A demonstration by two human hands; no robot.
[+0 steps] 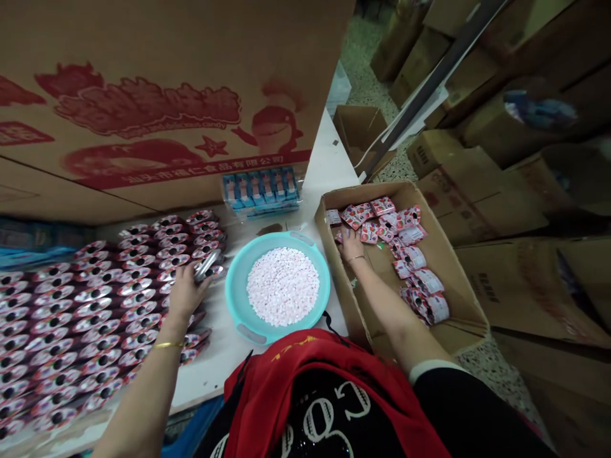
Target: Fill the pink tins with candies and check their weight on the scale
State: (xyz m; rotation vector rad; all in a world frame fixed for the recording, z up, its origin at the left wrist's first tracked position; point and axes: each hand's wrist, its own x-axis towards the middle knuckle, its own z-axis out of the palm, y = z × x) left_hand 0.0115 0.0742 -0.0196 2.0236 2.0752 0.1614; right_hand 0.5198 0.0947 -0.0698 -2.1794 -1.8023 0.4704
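My left hand (pixel 185 294) is closed around a shiny, silver-looking packet (pixel 208 264) at the right edge of the rows. Those rows are many upright red-and-white packets (pixel 136 289), each with a dark round opening on top. Down in the open carton (pixel 458 299), my right hand (pixel 352 247) has its fingers curled at a small pink packet by the left wall; the fingertips are partly hidden. More pink printed packets (pixel 413 257) lie along the carton's far and right sides. Between my hands stands a turquoise basin (pixel 230 280) holding small pale pink and white candies (pixel 283 286).
A large printed cardboard box (pixel 157 57) walls off the back of the white table (pixel 329 162). Before it sits a clear-wrapped pack of blue boxes (pixel 261 191). A slanted metal post (pixel 429 83) rises behind the carton. Stacked cartons (pixel 525 286) fill the right side.
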